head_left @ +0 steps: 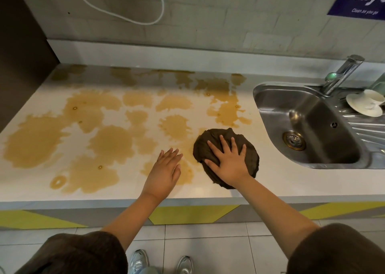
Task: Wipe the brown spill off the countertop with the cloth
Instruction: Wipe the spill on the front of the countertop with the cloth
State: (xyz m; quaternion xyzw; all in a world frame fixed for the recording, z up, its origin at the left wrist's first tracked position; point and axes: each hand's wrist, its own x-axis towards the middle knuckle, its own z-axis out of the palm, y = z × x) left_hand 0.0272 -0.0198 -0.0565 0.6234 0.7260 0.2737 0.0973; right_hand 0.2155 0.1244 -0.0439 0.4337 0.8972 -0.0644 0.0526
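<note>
A brown spill [108,142] spreads in many blotches over the white countertop [270,182], from the left wall to near the sink. A dark brown cloth [212,142] lies bunched on the counter at the spill's right edge. My right hand [228,161] lies flat on top of the cloth with its fingers spread, pressing it down. My left hand [164,172] hovers just left of the cloth with its fingers straight, palm down over a blotch, holding nothing.
A steel sink [308,123] with a tap [341,73] is set in the counter to the right. A white cup and saucer [366,104] rest on its drainer. A dark cabinet side [23,51] bounds the left end. A white cable [125,13] hangs on the tiled wall.
</note>
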